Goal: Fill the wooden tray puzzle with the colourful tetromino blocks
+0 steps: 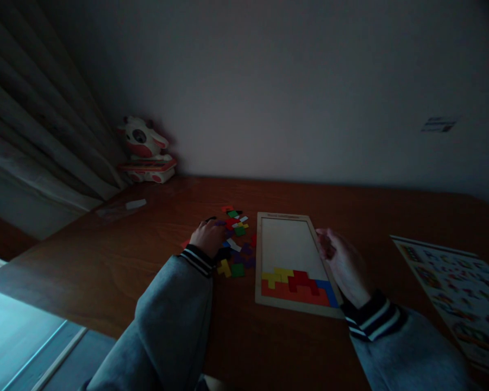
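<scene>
My left hand (207, 237) reaches palm down into a heap of loose coloured puzzle pieces (237, 270), left of the board. Its fingertips are dark and partly hidden among the pieces, beside a purple piece (220, 223), so whether they grip one is unclear. To the right lies a shallow wooden puzzle board (258, 255), with yellow (283, 274), red (302, 281), orange (279, 291) and blue (329, 293) pieces fitted along its near end. The far part of the tray is bare. My right hand (344, 263) rests on its side by the board's right edge, fingers loosely curled and holding nothing visible.
A printed picture sheet (456, 296) lies on the right of the brown table (146, 255). A cow-shaped toy (146, 149) stands at the back left near the curtain (36, 108). A small white piece (136, 204) lies in front of it. The wall borders the table's back.
</scene>
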Demonstrator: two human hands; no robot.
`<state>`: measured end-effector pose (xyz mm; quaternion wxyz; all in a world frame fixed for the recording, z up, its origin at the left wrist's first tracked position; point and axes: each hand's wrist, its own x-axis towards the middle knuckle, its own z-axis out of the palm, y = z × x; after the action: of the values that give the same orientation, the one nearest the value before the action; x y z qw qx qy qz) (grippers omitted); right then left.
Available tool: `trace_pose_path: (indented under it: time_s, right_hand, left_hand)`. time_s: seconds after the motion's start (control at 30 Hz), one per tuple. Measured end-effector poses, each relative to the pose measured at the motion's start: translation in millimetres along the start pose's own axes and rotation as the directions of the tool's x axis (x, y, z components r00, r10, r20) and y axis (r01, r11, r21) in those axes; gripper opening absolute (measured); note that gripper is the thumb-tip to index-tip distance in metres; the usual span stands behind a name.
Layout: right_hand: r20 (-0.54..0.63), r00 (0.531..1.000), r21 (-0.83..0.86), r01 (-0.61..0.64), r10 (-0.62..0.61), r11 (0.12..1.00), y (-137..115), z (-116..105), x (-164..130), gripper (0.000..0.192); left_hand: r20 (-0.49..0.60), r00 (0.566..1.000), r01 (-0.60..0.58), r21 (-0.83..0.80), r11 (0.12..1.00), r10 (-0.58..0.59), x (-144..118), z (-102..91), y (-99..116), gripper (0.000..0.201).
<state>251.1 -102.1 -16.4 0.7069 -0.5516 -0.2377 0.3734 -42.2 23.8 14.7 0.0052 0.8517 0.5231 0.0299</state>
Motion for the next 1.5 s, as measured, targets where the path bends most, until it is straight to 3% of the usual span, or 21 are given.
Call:
trace_pose_path:
  time_s: [0.13,0.33,0.6,0.8,1.17,1.33,1.5]
  right_hand:
    - [0.016,1.000,-0.006,0.005,-0.005,1.000,-0.4,-0.1,-0.7,0.042]
    - [0.038,0.999,-0.016,0.018,-0.017,1.000,0.3,-0.1,-0.6,0.043]
    - [0.019,1.000,-0.015,-0.008,0.008,1.000,2.9,-1.9,1.4,0.048]
    - [0.040,0.999,-0.013,-0.003,0.004,1.000,4.1,-3.3,1.9,0.045]
    - [0.045,0.999,-0.038,0.024,-0.022,0.999,2.2,-1.7,-0.1,0.041]
    - [0.050,0.999,-0.039,0.014,-0.012,0.999,5.6,-4.7,3.2,0.040]
    - [0.035,0.999,-0.048,0.020,-0.018,0.999,7.4,-6.2,5.1,0.041]
  left_hand:
    - [-0.029,0.998,0.052,0.031,0.998,-0.051,-3.0,-6.2,-10.3,0.037]
    - [0.032,0.984,0.170,0.084,0.982,-0.173,-2.5,-11.1,-24.7,0.033]
    - [0.020,0.994,0.110,0.030,0.993,-0.110,1.2,-5.1,-21.2,0.036]
    - [0.007,0.999,0.043,-0.023,0.999,-0.042,2.1,-2.9,-16.1,0.026]
    - [-0.110,0.992,0.053,-0.046,0.998,-0.058,7.9,10.5,-10.2,0.029]
    - [-0.122,0.992,0.003,-0.056,0.998,-0.009,7.6,9.4,-10.8,0.027]
    - [-0.137,0.989,0.048,-0.041,0.998,-0.053,5.8,5.0,-8.7,0.028]
